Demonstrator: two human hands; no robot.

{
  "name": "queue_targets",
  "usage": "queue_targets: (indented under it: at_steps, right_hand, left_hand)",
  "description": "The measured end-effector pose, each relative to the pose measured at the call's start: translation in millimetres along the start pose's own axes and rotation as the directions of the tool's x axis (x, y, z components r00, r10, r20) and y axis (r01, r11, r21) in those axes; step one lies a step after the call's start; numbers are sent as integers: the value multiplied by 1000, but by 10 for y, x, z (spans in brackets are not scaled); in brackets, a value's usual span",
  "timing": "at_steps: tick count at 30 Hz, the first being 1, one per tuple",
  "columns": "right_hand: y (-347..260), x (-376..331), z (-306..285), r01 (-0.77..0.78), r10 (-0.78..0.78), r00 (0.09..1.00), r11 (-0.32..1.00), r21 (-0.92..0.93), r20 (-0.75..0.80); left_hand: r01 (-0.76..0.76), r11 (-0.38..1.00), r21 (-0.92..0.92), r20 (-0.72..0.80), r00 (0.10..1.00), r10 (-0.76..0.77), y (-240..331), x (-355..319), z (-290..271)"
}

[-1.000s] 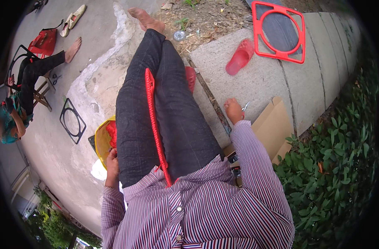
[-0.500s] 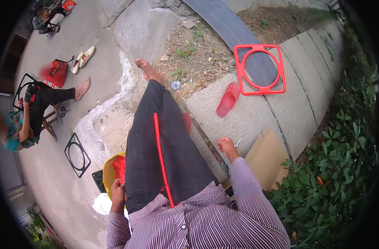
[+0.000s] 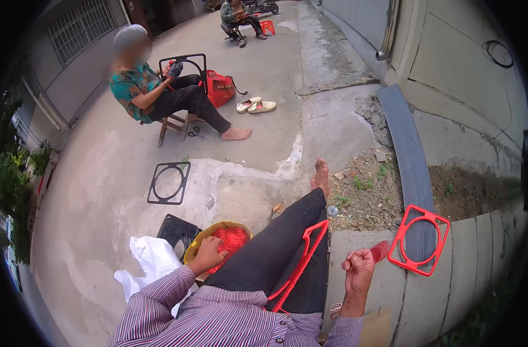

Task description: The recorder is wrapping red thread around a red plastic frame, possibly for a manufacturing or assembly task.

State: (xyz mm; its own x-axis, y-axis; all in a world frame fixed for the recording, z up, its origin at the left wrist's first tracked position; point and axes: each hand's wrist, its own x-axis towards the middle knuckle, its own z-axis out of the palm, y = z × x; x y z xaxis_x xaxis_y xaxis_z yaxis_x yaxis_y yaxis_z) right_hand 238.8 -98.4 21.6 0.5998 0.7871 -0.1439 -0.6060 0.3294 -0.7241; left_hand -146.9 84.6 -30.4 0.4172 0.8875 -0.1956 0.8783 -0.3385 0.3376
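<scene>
My left hand (image 3: 209, 254) reaches over a yellow container (image 3: 190, 254), its bent fingers in a heap of red strands (image 3: 234, 238). The fingertips are partly hidden there. My right hand (image 3: 358, 269) is raised beside my right thigh, fingers curled into a fist; whatever it may hold is too small to make out. Across my thighs a red square frame (image 3: 306, 254) stands tilted, one side looking ridged, as if wrapped. Light-handled scissors (image 3: 335, 307) show below my right hand, near my hip.
A second red frame (image 3: 398, 243) lies over a grey board (image 3: 411, 156) at right, beside a red slipper (image 3: 380, 251). Left are a white bag (image 3: 151, 257), black frames (image 3: 169, 183) and a seated person (image 3: 142, 92) holding a black frame. White shoes (image 3: 256, 105) lie farther off.
The view has swung left and up. My left hand has moved from the container's rim onto the red strands. My right hand is raised, and the lap frame shows less edge-on.
</scene>
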Motion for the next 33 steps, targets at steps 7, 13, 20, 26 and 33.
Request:
queue_targets:
  at_steps: [7, 13, 20, 26, 33]
  right_hand:
    - [44, -489, 1248, 241, 101, 893, 716, -655, 439]
    - [402, -625, 1545, 662, -24, 742, 177, -728, 670]
    - [531, -706, 1468, 652, 46, 758, -25, -758, 650]
    - [538, -759, 1324, 557, 186, 780, 231, -798, 598]
    - [370, -783, 1174, 517, -300, 834, 133, -846, 463]
  left_hand:
    - [142, 360, -922, 255, 923, 289, 1067, -277, -504]
    - [613, -107, -783, 424, 652, 629, 1361, -398, -396]
    - [538, -49, -842, 443, 739, 509, 1256, -446, -243]
    - [707, -149, -691, 568, 659, 494, 1153, -532, -224]
    - [620, -142, -772, 515, 740, 433, 974, -457, -338]
